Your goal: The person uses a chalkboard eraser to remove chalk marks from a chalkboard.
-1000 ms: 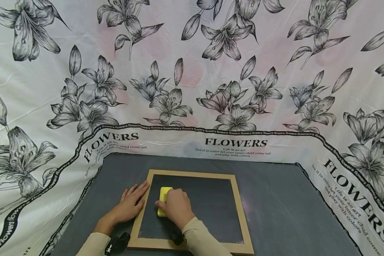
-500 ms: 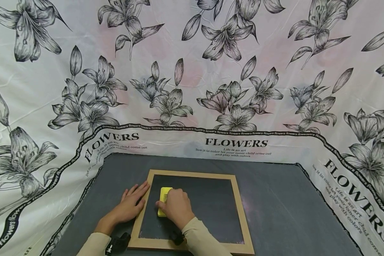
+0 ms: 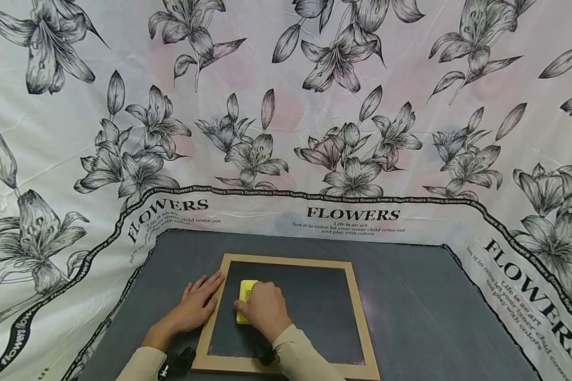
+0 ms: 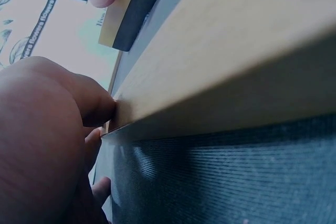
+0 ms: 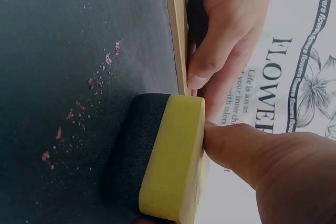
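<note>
A small chalkboard [image 3: 310, 312] in a light wooden frame [image 3: 286, 259] lies on the dark grey tabletop. My right hand [image 3: 267, 309] grips a yellow chalkboard eraser [image 3: 245, 292] near the board's left side. In the right wrist view the eraser's black felt [image 5: 137, 150] faces the board, with my thumb against the yellow back. Beside the frame's left edge, my left hand [image 3: 193, 308] rests with its fingers extended, the fingertips touching the wood. The left wrist view has the thumb [image 4: 97, 98] against the frame's side. Most of the right fingers are hidden behind the eraser.
Reddish and pale chalk crumbs [image 5: 59, 132] are scattered over the board's surface. A white flower-printed cloth [image 3: 276, 217] surrounds the grey area [image 3: 410, 301]. A black strap device [image 3: 177, 364] sits on the left wrist, another [image 3: 265, 354] by the right one.
Only the head view has shifted very slightly. Both hands, the eraser and the board keep their places relative to one another.
</note>
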The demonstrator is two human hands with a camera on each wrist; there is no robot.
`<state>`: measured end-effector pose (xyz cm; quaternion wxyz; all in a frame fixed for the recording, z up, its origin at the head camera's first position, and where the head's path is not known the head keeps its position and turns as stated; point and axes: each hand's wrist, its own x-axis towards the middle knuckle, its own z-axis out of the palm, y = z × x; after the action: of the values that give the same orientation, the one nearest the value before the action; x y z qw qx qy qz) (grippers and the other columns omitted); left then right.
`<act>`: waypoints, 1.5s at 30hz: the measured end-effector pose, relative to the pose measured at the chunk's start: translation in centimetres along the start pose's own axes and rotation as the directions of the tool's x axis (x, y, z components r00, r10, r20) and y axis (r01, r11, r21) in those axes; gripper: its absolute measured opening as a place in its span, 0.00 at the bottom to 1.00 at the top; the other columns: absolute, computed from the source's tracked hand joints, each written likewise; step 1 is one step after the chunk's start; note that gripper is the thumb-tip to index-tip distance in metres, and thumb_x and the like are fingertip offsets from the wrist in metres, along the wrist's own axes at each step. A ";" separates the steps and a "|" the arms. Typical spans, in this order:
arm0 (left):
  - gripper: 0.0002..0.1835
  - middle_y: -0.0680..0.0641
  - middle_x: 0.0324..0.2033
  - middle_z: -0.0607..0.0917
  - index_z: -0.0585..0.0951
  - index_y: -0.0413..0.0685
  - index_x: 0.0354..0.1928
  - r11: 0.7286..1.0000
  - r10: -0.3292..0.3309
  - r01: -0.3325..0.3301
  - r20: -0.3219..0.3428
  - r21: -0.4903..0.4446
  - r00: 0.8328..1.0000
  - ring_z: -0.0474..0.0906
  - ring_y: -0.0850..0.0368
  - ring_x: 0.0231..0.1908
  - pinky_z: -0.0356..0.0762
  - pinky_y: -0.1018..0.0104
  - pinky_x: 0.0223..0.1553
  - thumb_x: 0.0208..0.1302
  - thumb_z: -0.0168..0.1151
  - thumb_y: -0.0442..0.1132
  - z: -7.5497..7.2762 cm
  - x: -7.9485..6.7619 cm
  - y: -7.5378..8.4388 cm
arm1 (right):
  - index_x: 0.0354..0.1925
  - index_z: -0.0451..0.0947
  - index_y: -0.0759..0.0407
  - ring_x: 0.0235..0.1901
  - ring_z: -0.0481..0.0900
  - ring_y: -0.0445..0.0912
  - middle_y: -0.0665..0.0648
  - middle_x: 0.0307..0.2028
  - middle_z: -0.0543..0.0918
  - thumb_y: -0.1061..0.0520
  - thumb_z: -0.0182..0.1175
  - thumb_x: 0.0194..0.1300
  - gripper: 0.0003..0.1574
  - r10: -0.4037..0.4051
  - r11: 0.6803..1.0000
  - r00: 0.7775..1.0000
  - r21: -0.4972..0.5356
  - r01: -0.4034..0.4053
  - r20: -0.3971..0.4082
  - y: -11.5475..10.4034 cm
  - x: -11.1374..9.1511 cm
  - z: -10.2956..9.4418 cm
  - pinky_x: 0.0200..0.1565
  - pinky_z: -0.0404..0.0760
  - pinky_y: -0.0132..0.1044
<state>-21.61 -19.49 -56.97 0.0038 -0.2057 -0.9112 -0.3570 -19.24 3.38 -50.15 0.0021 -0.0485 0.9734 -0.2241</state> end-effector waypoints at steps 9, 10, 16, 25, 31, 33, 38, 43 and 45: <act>0.33 0.39 0.85 0.63 0.67 0.48 0.85 1.000 -0.011 0.011 0.001 0.005 1.000 0.53 0.22 0.83 0.35 0.18 0.75 0.81 0.55 0.37 0.3 0.3 -0.5 | 0.45 0.87 0.64 0.25 0.80 0.46 0.54 0.27 0.79 0.34 0.79 0.62 0.35 0.020 0.999 1.000 -0.029 -0.020 -0.012 0.4 -0.1 -0.4 0.29 0.86 0.42; 0.33 0.40 0.85 0.63 0.67 0.49 0.85 1.000 -0.012 0.012 0.002 0.006 1.000 0.53 0.22 0.83 0.35 0.18 0.76 0.81 0.55 0.37 0.3 0.3 -0.5 | 0.45 0.87 0.64 0.26 0.80 0.46 0.54 0.27 0.80 0.34 0.80 0.62 0.35 0.021 0.999 1.000 -0.034 -0.022 -0.016 0.5 -0.1 -0.5 0.29 0.86 0.42; 0.33 0.38 0.85 0.64 0.68 0.47 0.84 0.999 -0.001 0.002 0.005 -0.032 1.000 0.51 0.18 0.81 0.34 0.16 0.74 0.80 0.56 0.38 -0.3 -0.1 0.5 | 0.45 0.87 0.64 0.27 0.79 0.47 0.54 0.28 0.80 0.34 0.80 0.61 0.36 0.046 0.998 0.999 -0.032 -0.047 -0.016 0.9 -0.1 -0.7 0.32 0.86 0.43; 0.34 0.41 0.86 0.63 0.66 0.51 0.86 1.000 -0.003 0.003 0.008 -0.008 1.000 0.52 0.20 0.82 0.34 0.16 0.74 0.81 0.55 0.40 0.0 0.0 -0.2 | 0.44 0.87 0.63 0.26 0.78 0.47 0.54 0.27 0.79 0.32 0.79 0.61 0.36 0.066 0.996 0.998 -0.052 -0.068 -0.023 1.7 -0.2 -1.0 0.29 0.84 0.42; 0.35 0.41 0.86 0.62 0.65 0.51 0.86 1.000 -0.012 0.012 -0.001 0.002 1.000 0.52 0.22 0.83 0.34 0.17 0.75 0.80 0.55 0.38 0.3 0.4 -0.8 | 0.45 0.87 0.64 0.27 0.78 0.48 0.55 0.28 0.80 0.33 0.79 0.61 0.36 0.075 0.996 0.997 -0.051 -0.076 -0.024 2.1 -0.3 -1.6 0.31 0.84 0.43; 0.34 0.41 0.86 0.62 0.66 0.50 0.86 1.000 -0.017 0.017 0.001 -0.004 1.000 0.52 0.22 0.83 0.34 0.18 0.75 0.81 0.55 0.37 0.4 0.4 -0.9 | 0.45 0.87 0.64 0.27 0.79 0.48 0.55 0.28 0.80 0.34 0.79 0.61 0.36 0.083 0.996 0.996 -0.040 -0.084 -0.022 2.3 -0.4 -1.7 0.31 0.85 0.44; 0.34 0.41 0.86 0.62 0.66 0.49 0.86 1.000 -0.004 0.004 -0.005 -0.010 1.000 0.52 0.22 0.83 0.35 0.18 0.75 0.81 0.55 0.37 0.3 0.2 -0.8 | 0.44 0.86 0.64 0.26 0.78 0.48 0.55 0.28 0.80 0.34 0.80 0.60 0.35 0.093 0.995 0.995 -0.030 -0.094 -0.021 2.7 -0.6 -1.9 0.30 0.84 0.45; 0.33 0.40 0.85 0.64 0.68 0.50 0.85 0.999 0.034 -0.035 -0.017 -0.041 0.999 0.52 0.17 0.80 0.35 0.15 0.72 0.82 0.55 0.40 0.0 -0.1 -0.3 | 0.43 0.86 0.64 0.27 0.77 0.49 0.55 0.28 0.79 0.33 0.80 0.60 0.36 0.102 0.994 0.995 -0.030 -0.102 -0.020 3.1 -0.7 -2.0 0.30 0.83 0.45; 0.32 0.40 0.85 0.64 0.68 0.49 0.85 0.998 0.037 -0.038 -0.015 -0.050 0.999 0.52 0.17 0.80 0.35 0.15 0.72 0.81 0.55 0.40 -0.1 -0.2 -0.1 | 0.44 0.86 0.64 0.27 0.77 0.49 0.56 0.28 0.79 0.33 0.80 0.60 0.36 0.103 0.994 0.994 -0.034 -0.104 -0.021 3.2 -0.8 -2.1 0.30 0.83 0.45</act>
<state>-21.49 -19.66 -56.99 0.0118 -0.2204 -0.8978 -0.3812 -18.84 7.24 -49.70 0.0038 0.0041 0.9783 -0.2072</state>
